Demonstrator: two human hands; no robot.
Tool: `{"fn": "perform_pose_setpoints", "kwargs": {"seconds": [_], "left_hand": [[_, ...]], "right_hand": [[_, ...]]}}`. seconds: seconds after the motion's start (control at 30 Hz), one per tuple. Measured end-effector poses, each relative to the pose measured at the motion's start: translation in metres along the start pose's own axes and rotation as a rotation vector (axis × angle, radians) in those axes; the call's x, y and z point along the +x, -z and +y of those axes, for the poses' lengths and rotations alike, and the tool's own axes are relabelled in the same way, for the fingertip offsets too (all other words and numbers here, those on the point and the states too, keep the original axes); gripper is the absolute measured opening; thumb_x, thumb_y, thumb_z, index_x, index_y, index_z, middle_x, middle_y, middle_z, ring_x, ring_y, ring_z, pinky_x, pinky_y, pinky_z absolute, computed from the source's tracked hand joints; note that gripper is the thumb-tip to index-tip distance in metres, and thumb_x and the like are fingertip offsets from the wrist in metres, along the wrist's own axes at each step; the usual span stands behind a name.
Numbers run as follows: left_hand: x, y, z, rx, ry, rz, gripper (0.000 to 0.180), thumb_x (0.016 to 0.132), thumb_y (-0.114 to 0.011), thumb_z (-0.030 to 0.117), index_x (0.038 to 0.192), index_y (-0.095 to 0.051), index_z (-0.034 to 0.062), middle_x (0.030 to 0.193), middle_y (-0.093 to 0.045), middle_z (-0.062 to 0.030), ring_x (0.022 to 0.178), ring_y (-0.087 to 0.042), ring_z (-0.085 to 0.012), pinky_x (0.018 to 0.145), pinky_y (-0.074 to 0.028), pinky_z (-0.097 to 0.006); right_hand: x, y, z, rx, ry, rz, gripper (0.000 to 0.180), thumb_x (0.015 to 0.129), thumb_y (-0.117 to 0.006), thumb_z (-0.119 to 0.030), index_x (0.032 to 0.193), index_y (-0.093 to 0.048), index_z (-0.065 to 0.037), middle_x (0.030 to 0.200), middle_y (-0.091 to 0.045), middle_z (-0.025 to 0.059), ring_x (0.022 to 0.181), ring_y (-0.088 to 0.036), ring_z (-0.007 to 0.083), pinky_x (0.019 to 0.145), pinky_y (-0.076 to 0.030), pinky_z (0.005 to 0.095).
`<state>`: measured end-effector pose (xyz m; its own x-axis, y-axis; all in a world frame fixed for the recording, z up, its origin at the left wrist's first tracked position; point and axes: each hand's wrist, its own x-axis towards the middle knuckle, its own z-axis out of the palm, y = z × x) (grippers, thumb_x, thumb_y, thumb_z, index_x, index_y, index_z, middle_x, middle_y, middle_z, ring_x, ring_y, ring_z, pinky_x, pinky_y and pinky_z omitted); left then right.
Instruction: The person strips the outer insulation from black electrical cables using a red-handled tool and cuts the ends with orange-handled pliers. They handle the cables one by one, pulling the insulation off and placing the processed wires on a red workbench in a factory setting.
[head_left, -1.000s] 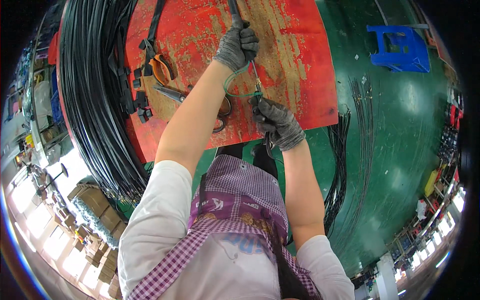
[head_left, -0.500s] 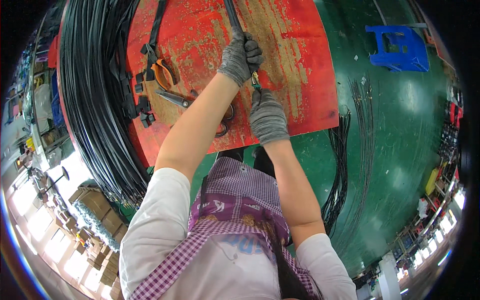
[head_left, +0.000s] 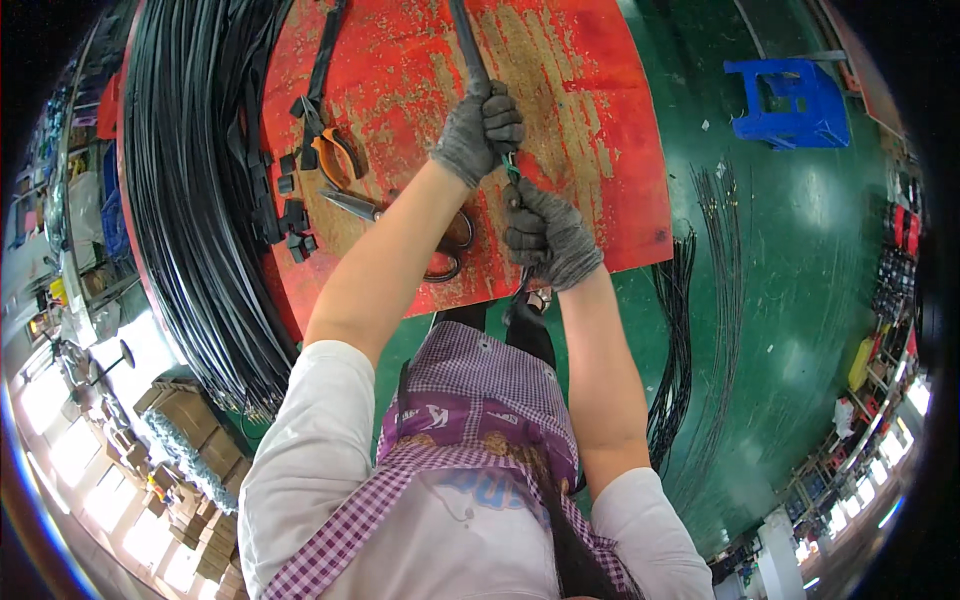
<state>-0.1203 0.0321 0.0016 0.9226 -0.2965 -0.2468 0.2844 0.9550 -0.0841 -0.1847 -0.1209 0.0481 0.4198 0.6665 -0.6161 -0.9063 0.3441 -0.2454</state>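
Note:
My left hand (head_left: 480,133), in a grey glove, is closed around a long black cable (head_left: 466,42) that runs up toward the far edge of the red table. My right hand (head_left: 550,237), gloved too, sits just below and to the right, with its fingers wrapped around a thin dark cord. A short end of that cord (head_left: 521,284) hangs out beneath the fist. Between the two hands shows a small green piece (head_left: 512,168). Scissors with black handles (head_left: 447,262) lie under my left forearm. Orange-handled pliers (head_left: 338,160) rest farther left.
The worn red table (head_left: 400,60) carries a thick bundle of black cables (head_left: 185,180) along its left side and small black pieces (head_left: 295,215) near the pliers. More dark cables (head_left: 672,340) hang past its right edge. A blue stool (head_left: 792,105) stands on the green floor (head_left: 790,270).
My right hand has turned and shifted slightly right and down, its fingers now curled around the cord. The left hand keeps its grip on the black cable. The view has shifted a little.

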Motion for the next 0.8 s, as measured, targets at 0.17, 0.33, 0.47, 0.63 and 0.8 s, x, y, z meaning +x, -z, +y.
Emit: {"fn": "perform_pose_setpoints", "kwargs": {"seconds": [0.17, 0.33, 0.47, 0.63, 0.8], "left_hand": [[-0.001, 0.007, -0.013, -0.074, 0.028, -0.012, 0.027, 0.083, -0.044, 0.035, 0.069, -0.041, 0.0126, 0.05, -0.032, 0.0064, 0.041, -0.03, -0.0051, 0.035, -0.028, -0.018], [-0.006, -0.011, -0.027, 0.473, -0.097, 0.362, 0.033, 0.082, -0.041, 0.044, 0.067, -0.039, 0.0145, 0.049, -0.034, 0.0038, 0.039, -0.03, -0.0093, 0.037, -0.029, -0.022], [-0.008, -0.017, -0.023, 0.516, -0.08, 0.396, 0.032, 0.084, -0.039, 0.042, 0.068, -0.039, 0.0141, 0.05, -0.037, 0.0017, 0.042, -0.034, -0.0121, 0.04, -0.033, -0.027], [-0.005, -0.029, -0.012, 0.559, 0.014, 0.404, 0.033, 0.083, -0.04, 0.044, 0.069, -0.039, 0.0138, 0.05, -0.034, 0.0031, 0.045, -0.033, -0.0116, 0.043, -0.032, -0.026], [-0.016, -0.02, -0.036, 0.45, -0.049, 0.415, 0.034, 0.081, -0.043, 0.045, 0.069, -0.038, 0.0131, 0.048, -0.03, 0.0034, 0.043, -0.029, -0.0124, 0.044, -0.03, -0.028]], "right_hand": [[0.017, 0.002, 0.012, -0.986, 0.595, 0.194, 0.018, 0.085, -0.038, -0.02, 0.084, -0.048, -0.005, 0.053, -0.05, 0.0103, 0.046, -0.05, 0.0261, 0.042, -0.041, 0.037], [0.053, 0.017, 0.03, -1.767, 0.951, 0.653, 0.024, 0.083, -0.042, -0.025, 0.08, -0.049, -0.003, 0.058, -0.052, 0.0162, 0.054, -0.052, 0.0306, 0.049, -0.041, 0.0411], [0.031, -0.024, -0.011, -0.277, 0.082, 0.348, 0.024, 0.082, -0.046, -0.027, 0.076, -0.052, -0.004, 0.051, -0.043, 0.0036, 0.044, -0.044, 0.02, 0.045, -0.04, 0.0317], [0.023, -0.004, 0.033, -1.097, 0.662, 0.445, 0.029, 0.083, -0.045, -0.031, 0.076, -0.05, -0.003, 0.052, -0.046, 0.0046, 0.046, -0.048, 0.0172, 0.042, -0.039, 0.0306], [0.018, 0.029, 0.057, -2.072, 1.129, 0.784, 0.032, 0.083, -0.044, -0.036, 0.078, -0.05, -0.006, 0.051, -0.046, 0.0026, 0.044, -0.047, 0.0159, 0.041, -0.038, 0.0295]]}}
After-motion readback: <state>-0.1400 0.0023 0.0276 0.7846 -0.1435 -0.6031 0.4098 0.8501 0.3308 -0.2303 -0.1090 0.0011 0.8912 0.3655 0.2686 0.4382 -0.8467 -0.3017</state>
